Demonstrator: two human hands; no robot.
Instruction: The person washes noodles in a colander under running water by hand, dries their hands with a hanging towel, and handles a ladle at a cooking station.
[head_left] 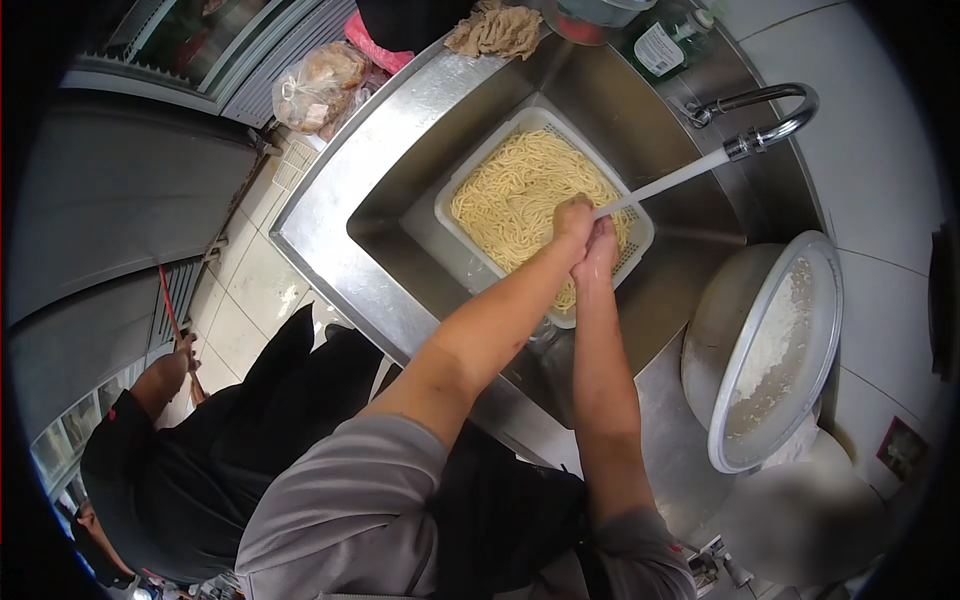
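Pale yellow noodles (510, 195) fill a white perforated plastic basket (447, 205) inside a steel sink. My left hand (573, 220) and my right hand (599, 248) meet over the right part of the basket, pressed against each other. A stream of water (665, 183) from the curved faucet (800, 105) runs down onto them. The left hand looks bent in toward the right one. Most fingers of both hands are hidden, so I cannot tell whether anything is between them.
A large metal bowl (712, 340) with white residue leans tilted at the sink's right. Green bottle (660, 50) and crumpled brown cloth (495, 30) are at the back. Bagged food (320, 88) sits beyond the sink's left rim (345, 165). A person in black (200, 470) stands close at left, holding a red stick.
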